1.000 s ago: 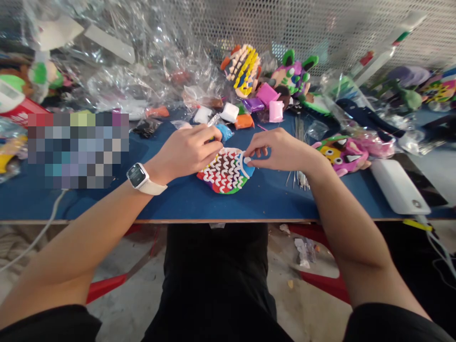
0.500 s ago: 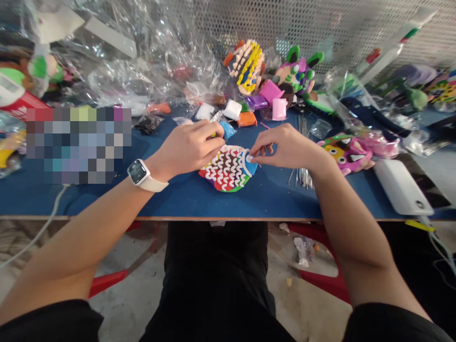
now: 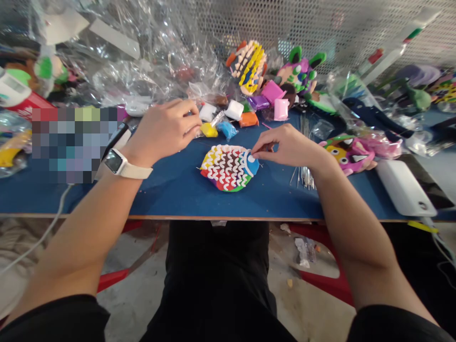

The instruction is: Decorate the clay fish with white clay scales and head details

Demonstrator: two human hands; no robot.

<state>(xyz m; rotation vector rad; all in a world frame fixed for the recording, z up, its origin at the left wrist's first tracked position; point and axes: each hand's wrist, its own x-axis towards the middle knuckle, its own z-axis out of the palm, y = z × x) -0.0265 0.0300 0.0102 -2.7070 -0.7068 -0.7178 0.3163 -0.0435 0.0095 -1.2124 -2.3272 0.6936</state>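
Note:
A flat clay fish (image 3: 228, 171) with wavy white scales over red, yellow, brown and green lies on the table, its blue head to the right. My right hand (image 3: 280, 147) is at the head, thumb and fingertips pinched at the small white clay eye (image 3: 251, 157). My left hand (image 3: 169, 127), wearing a watch, hovers left of the fish with loosely bent, parted fingers; nothing shows in them. Beside its fingertips are a yellow clay packet (image 3: 208, 129), a blue clay packet (image 3: 227, 129) and a white clay packet (image 3: 207, 112).
Clear plastic bags (image 3: 142, 71) heap up at the back left. More clay packets and finished clay figures (image 3: 299, 71) stand along the back. Thin metal wires (image 3: 306, 176), a pink clay figure (image 3: 349, 154) and a white power bank (image 3: 406, 187) lie to the right.
My left hand has left the fish and moved left, uncovering the yellow packet and the fish's left end. My right hand stays at the fish's head, fingertips at the eye.

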